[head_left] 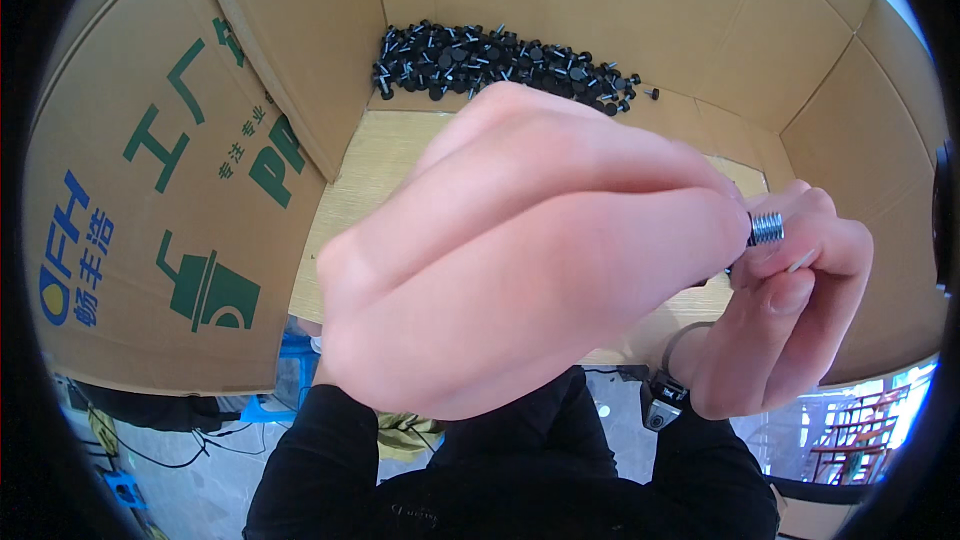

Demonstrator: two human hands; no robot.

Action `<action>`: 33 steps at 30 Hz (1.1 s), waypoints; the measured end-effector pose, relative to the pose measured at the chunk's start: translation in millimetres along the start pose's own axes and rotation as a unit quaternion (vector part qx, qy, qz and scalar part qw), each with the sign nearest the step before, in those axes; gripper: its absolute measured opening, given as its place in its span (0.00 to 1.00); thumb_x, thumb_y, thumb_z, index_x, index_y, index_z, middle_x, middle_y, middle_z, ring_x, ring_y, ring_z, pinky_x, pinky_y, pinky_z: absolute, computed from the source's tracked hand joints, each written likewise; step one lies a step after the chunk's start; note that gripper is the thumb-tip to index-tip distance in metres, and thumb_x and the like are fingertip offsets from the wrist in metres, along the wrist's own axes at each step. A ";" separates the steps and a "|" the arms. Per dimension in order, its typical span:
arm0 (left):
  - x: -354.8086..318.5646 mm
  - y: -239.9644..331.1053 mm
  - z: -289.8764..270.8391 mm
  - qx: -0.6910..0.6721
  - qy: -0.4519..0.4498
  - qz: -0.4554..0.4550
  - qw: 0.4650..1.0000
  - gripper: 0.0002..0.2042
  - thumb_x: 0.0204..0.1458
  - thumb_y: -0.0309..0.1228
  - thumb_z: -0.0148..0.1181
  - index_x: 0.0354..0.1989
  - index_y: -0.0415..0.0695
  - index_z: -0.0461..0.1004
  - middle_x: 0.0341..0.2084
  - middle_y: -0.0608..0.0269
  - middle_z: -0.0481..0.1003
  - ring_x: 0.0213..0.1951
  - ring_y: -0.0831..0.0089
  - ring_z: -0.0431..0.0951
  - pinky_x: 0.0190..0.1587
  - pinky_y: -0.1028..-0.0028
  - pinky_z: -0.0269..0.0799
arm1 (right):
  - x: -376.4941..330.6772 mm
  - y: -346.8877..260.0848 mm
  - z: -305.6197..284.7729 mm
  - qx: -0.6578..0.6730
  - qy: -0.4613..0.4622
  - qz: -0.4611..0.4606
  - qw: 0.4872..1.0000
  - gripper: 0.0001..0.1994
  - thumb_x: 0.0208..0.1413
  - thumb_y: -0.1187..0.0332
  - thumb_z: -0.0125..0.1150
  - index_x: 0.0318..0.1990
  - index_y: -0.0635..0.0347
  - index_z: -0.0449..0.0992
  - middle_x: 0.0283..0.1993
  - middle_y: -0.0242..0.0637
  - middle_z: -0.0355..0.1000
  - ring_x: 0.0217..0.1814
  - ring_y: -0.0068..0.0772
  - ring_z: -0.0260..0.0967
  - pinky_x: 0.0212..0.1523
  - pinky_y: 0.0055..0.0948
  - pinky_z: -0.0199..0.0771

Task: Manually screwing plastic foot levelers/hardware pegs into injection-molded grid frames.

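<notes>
My left hand (520,250) fills the middle of the view, held close to the camera, its fingers closed around a small part with a black head and a silver threaded stud (767,228) that sticks out at the fingertips. My right hand (790,310) meets it from the right, thumb and fingers pinched against the same threaded stud. What else lies between the fingers is hidden by the left hand. Far behind, a pile of several small black knobs with silver studs (500,60) lies on the cardboard at the back.
Tall brown cardboard walls (170,200) with green and blue print stand at left, back and right around a light wooden tabletop (375,160). A wrist strap with a small device (665,405) hangs at my right wrist. Floor with cables and a blue stool (290,360) shows below.
</notes>
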State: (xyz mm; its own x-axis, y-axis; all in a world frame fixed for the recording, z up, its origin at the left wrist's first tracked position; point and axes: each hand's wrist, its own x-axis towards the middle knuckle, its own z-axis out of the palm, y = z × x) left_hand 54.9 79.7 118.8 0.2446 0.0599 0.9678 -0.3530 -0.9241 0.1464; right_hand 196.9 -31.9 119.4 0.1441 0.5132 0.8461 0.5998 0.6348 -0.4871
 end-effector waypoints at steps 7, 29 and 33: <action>3.6 5.2 -3.4 0.098 -0.015 0.027 0.995 0.20 0.35 0.18 0.73 0.39 0.42 0.73 0.35 0.51 0.77 0.33 0.69 0.79 0.34 0.79 0.74 | -3.2 6.5 6.2 0.016 0.001 0.006 1.000 0.13 0.67 0.60 0.49 0.35 0.60 0.64 0.28 0.32 0.60 0.32 0.22 0.55 0.34 0.23 0.53; -4.1 -2.1 -1.1 0.201 -0.024 0.133 0.970 0.13 0.35 0.18 0.72 0.32 0.35 0.77 0.35 0.52 0.78 0.33 0.65 0.80 0.32 0.76 0.79 | 8.7 4.6 -7.4 -0.076 0.044 0.093 0.992 0.06 0.46 0.84 0.65 0.33 0.70 0.77 0.22 0.23 0.61 0.24 0.11 0.51 0.28 0.14 0.49; 1.3 -3.6 -1.8 0.213 0.005 0.024 0.977 0.18 0.32 0.20 0.77 0.35 0.36 0.78 0.35 0.52 0.78 0.33 0.66 0.80 0.32 0.75 0.78 | 7.8 22.0 8.2 -0.024 0.182 -0.064 0.981 0.11 0.40 0.83 0.72 0.34 0.63 0.80 0.22 0.24 0.67 0.19 0.09 0.43 0.22 0.15 0.37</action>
State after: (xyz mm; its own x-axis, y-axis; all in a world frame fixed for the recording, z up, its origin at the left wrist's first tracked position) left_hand 54.8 83.8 119.9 0.2272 0.0137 0.9737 0.0446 -0.9990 0.0037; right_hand 204.8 -9.2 113.5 0.3324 0.1855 0.9247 0.6658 0.6483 -0.3694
